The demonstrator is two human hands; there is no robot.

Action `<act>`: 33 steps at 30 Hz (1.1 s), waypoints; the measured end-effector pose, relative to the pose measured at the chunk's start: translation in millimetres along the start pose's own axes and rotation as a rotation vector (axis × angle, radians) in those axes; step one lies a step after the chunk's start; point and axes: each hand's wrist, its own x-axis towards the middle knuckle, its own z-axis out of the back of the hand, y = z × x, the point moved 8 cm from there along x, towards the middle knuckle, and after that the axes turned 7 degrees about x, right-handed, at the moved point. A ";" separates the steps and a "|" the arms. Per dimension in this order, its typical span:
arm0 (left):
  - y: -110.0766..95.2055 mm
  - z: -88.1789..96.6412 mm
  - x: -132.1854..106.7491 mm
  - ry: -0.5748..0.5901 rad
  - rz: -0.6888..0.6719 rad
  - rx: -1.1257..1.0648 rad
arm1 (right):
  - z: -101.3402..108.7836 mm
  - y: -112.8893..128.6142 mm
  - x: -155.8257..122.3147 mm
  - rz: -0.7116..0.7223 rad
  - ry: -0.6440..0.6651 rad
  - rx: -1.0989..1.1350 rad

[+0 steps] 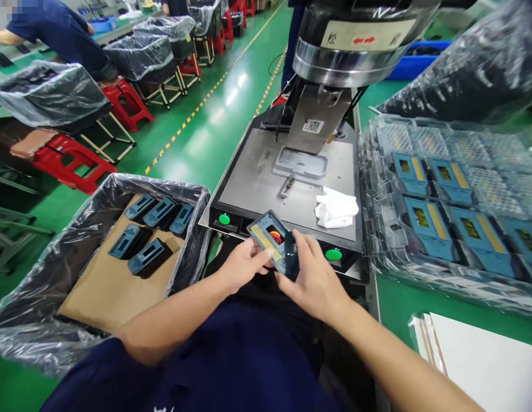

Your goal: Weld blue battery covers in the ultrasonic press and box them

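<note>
Between my hands, in front of the press's lower edge, is a blue-grey plastic housing panel with a yellow strip and a rectangular window. My left hand pinches its near left edge, the thumb on the yellow strip. My right hand grips its right end, where a dark part shows; whether that part is separate I cannot tell. Beyond them stands the press with a metal head above a recessed fixture on a steel plate. A crumpled white cloth lies at the plate's right front.
Left, a plastic-lined bin holds several dark housings on cardboard. Right, stacked clear trays carry blue-grey panels. Two green buttons are on the press front. White sheets lie at lower right. Another person works at far left.
</note>
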 end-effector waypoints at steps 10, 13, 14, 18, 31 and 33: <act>-108.5 91.3 87.8 -0.701 -0.601 1.200 | 94.3 -104.7 119.4 -0.180 0.107 -0.170; -101.6 98.9 108.4 -0.748 -0.552 1.287 | 101.2 -126.3 148.2 -0.238 0.125 -0.153; -98.8 98.7 110.9 -0.751 -0.559 1.298 | 102.0 -132.6 157.2 -0.245 0.125 -0.138; -93.2 96.6 109.3 -0.768 -0.615 1.296 | 100.3 -154.4 190.8 -0.237 0.128 -0.013; -95.3 99.3 108.8 -0.740 -0.564 1.255 | 77.2 -173.5 245.6 -0.247 0.308 -0.020; -95.4 99.6 108.8 -0.740 -0.563 1.253 | 73.4 -174.0 244.3 -0.225 0.345 -0.030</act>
